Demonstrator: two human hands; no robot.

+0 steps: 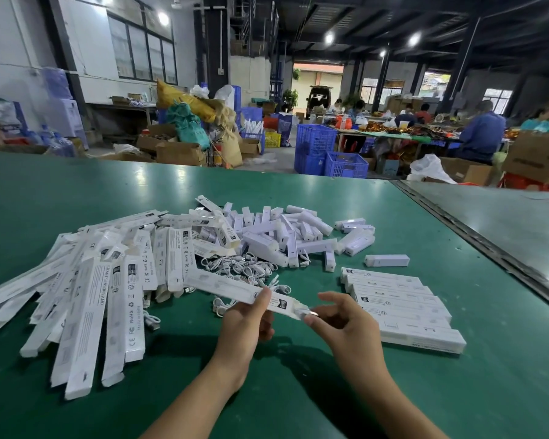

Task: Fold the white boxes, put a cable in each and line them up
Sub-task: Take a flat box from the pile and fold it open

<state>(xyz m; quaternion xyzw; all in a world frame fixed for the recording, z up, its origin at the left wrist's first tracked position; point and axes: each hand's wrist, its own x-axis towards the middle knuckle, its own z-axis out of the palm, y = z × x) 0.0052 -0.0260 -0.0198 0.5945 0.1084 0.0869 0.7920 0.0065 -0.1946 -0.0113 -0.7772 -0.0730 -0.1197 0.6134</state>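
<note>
Spanning the frame, a green table [76, 198] carries everything. Flat boxes [86, 299] fan out on the left. White units [282, 236] are heaped centre-far. Lined-up boxes [400, 305] sit side by side on the right, touching. Cables [251, 267] lie tangled between the piles. The held box [222, 285] is above the table, near centre, tilted. Left hand [251, 318] grips it, thumb on top. Right hand [339, 321] pinches a shiny plug [313, 313] at the box's right end.
</note>
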